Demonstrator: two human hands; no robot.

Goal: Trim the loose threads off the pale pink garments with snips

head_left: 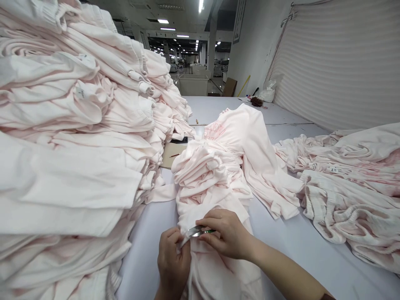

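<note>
My left fingers (171, 236) pinch the garment (225, 266); my right fingers (215, 223) hold snips (195, 231) (very near), so a slip could nick it.

Handles of snips (194, 231) largely hidden in right hand (224, 233). Garment pile (62, 179) cropped by left edge; print on its label (80, 92) too small to read.

A laden smooth white tabletop (281, 246)

On it we see a tall stack of pale pink fabric garments (78, 166) at left. A crumpled heap of pale pink cloth (206, 173) runs down the centre; ribbed-edged pale garments (346, 204) spread at right. Left of centre lies a flat beige sheet (167, 155); upper right, a dark brown bristly tuft (256, 101).
</note>
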